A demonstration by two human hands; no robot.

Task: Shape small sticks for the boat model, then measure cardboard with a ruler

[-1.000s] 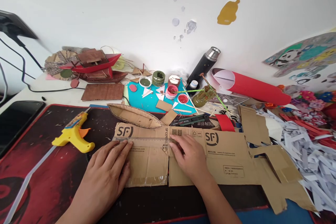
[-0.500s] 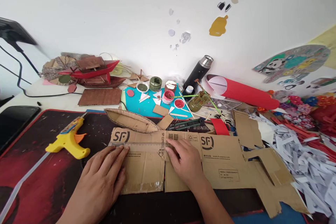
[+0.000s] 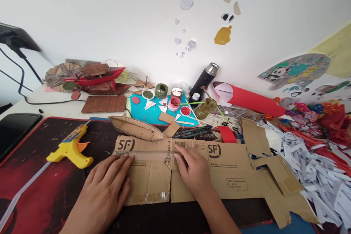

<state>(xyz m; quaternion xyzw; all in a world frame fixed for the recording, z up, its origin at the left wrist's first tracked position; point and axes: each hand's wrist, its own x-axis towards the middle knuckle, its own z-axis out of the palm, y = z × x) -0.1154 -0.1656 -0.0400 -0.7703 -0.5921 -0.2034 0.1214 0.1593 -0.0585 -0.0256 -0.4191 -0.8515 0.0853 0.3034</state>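
Note:
A flattened cardboard box (image 3: 233, 175) with printed SF logos lies across the dark mat. On its left part rests a clear ruler (image 3: 150, 155), running left to right. My left hand (image 3: 105, 186) presses on the ruler's left end, its fingers laid flat over the edge of the cardboard. At the ruler's right end, my right hand (image 3: 194, 172) touches it with thumb and index finger spread apart. Just behind the cardboard are a boat-shaped cardboard piece (image 3: 137, 127) and a dark green cutter (image 3: 193, 131).
A yellow glue gun (image 3: 71, 150) lies at the left. Behind are paint jars (image 3: 161, 90) on blue paper, a black thermos (image 3: 204, 78), a red roll (image 3: 255, 99) and model boats (image 3: 95, 76). White paper strips (image 3: 318, 172) pile up at the right.
The camera view has shifted slightly. Both hands keep nearly the same place on the ruler and cardboard.

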